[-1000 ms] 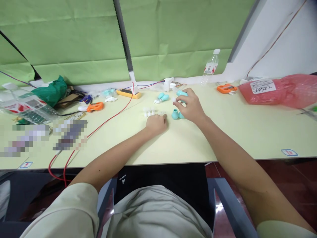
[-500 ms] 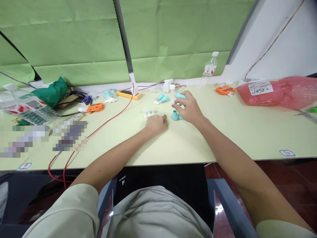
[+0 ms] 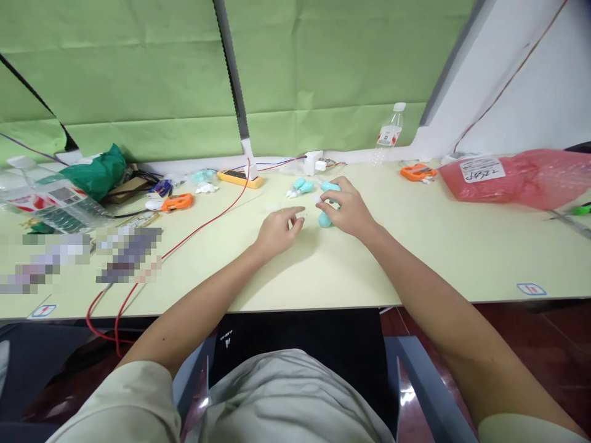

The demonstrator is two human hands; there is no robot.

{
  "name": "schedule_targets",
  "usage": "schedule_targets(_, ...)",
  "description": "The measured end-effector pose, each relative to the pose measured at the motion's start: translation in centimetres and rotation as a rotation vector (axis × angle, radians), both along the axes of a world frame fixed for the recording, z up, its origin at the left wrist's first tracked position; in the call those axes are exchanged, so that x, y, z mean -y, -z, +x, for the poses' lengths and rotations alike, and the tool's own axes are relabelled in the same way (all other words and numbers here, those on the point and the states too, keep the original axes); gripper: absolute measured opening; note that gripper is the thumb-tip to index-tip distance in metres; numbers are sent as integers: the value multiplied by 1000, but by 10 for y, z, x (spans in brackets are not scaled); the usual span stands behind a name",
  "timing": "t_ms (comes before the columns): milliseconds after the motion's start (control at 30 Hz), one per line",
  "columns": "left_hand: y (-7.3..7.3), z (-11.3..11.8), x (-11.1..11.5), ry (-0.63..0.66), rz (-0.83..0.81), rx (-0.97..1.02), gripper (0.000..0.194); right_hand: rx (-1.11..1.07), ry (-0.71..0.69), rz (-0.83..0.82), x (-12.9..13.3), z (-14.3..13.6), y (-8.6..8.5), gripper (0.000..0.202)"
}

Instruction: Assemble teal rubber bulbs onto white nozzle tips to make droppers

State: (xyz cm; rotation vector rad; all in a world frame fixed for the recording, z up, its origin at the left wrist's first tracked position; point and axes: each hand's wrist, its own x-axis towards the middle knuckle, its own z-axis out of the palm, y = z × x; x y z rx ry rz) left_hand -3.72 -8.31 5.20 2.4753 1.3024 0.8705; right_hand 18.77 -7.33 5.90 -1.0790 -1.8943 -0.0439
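Observation:
My right hand is closed, thumb and fingertips pinching a small whitish translucent piece. A turquoise rounded piece shows just beyond its index finger; I cannot tell whether the hand holds it too. Partly covered by that hand, a turquoise bulb-shaped piece stands on the table. To the left, my left hand has thumb and index finger apart, around a small white piece near the tips. Past both hands lie turquoise pieces with white ends. Faint clear pieces sit behind the left hand.
A yellow multimeter and a white plug lie along the back. A red wire crosses the table at left. Orange tools, a clear bottle and a red plastic bag are at right; a large bottle lies left.
My left hand has shifted a little left and its curled fingers have spread apart. My right hand has come slightly nearer and left, still pinching the whitish piece.

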Motion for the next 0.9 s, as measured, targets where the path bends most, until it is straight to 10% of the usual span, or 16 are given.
schedule_targets(167,-10,-2,3,151,5,274,48,81,-105,-1,8,-11,2,10)
schedule_targets(333,-5,-4,-8,225,31,307,16,104,-176,14,8,-20,8,10)
schedule_targets(667,-2,-79,-90,-185,-110,727,24,-122,-67,-21,-7,-1,9,22)
schedule_targets(900,25,-121,-98,-385,-17,506,26,-90,-47,-22,-4,-4,8,28)
